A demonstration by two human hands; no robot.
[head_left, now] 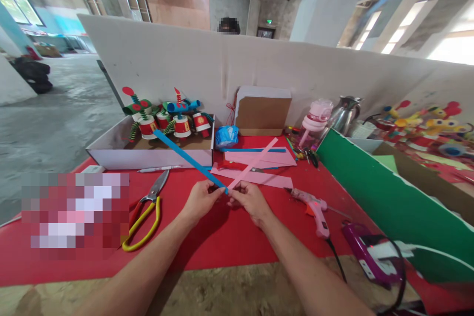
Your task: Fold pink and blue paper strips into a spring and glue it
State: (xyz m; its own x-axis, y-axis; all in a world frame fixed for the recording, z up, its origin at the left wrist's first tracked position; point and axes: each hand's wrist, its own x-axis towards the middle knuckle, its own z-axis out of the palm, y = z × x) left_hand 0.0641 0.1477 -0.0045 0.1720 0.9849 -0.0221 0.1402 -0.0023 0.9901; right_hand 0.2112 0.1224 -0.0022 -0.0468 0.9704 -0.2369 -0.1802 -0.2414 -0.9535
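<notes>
My left hand [202, 201] pinches the near end of a blue paper strip [188, 159], which slants away up to the left. A pink paper strip [255, 162] slants up to the right from my right hand [249, 201], whose fingers are closed on its near end. The two ends meet between my fingertips in a V shape; whether they are stuck together I cannot tell. Beyond the hands lie loose pink paper pieces [255, 177] and a blue strip [255, 150]. A pink glue gun [314, 210] rests to the right of my right hand.
Yellow-handled scissors [150, 207] lie at left. Behind them, a white box [148, 158] holds several paper-cup figures [181, 126]. A green-sided box [392, 207], a purple power strip [370, 254] with cables, a pink bottle [314, 121] and a metal jug [344, 113] stand right.
</notes>
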